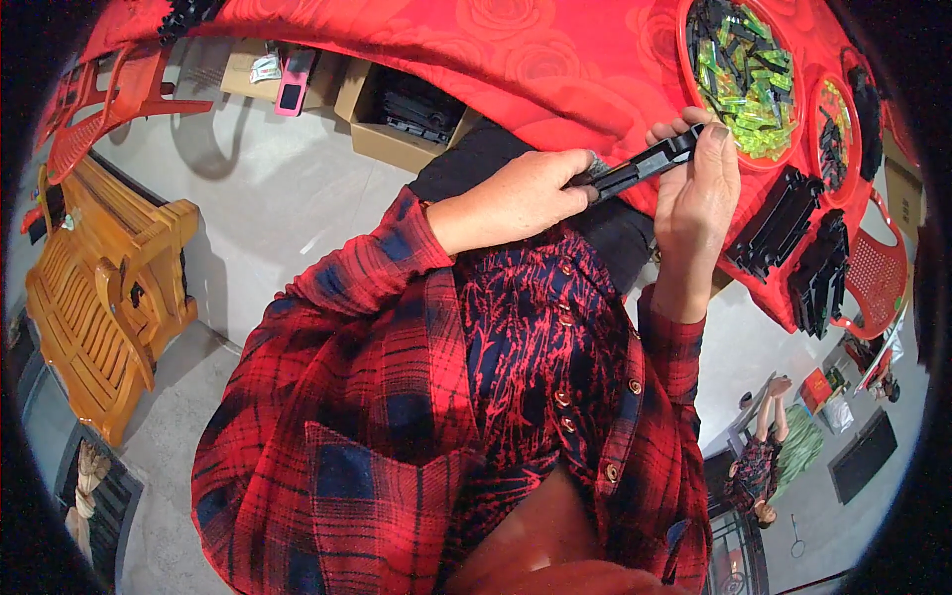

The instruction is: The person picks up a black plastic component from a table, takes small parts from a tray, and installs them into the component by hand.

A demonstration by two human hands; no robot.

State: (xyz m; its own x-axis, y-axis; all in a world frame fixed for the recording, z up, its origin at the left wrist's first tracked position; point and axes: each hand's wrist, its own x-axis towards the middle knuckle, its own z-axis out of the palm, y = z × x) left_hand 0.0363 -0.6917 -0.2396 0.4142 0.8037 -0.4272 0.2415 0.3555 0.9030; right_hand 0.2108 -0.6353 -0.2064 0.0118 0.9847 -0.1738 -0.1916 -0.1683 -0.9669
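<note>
A long, narrow black plastic part [643, 171] with a slotted channel is held between my hands at the near edge of the red-covered table [555, 74]. My left hand [521, 201] is closed on its lower left end, thumb and fingers pinching it; something grey shows at those fingertips, too small to name. The upper right end lies in my right hand [697, 188], the thumb pressed on it and the fingers curled behind. Just beyond my right hand stands a red basin [684, 52] of small clear yellow-green pieces [759, 134] and black pieces.
A smaller red basin [817, 124] stands farther right. Stacked black parts [778, 218] lie near the table's right corner, more [820, 273] beside them. Below the table is a cardboard box [395, 147] of black parts. A wooden chair [109, 288] stands left; another person [759, 476] is at lower right.
</note>
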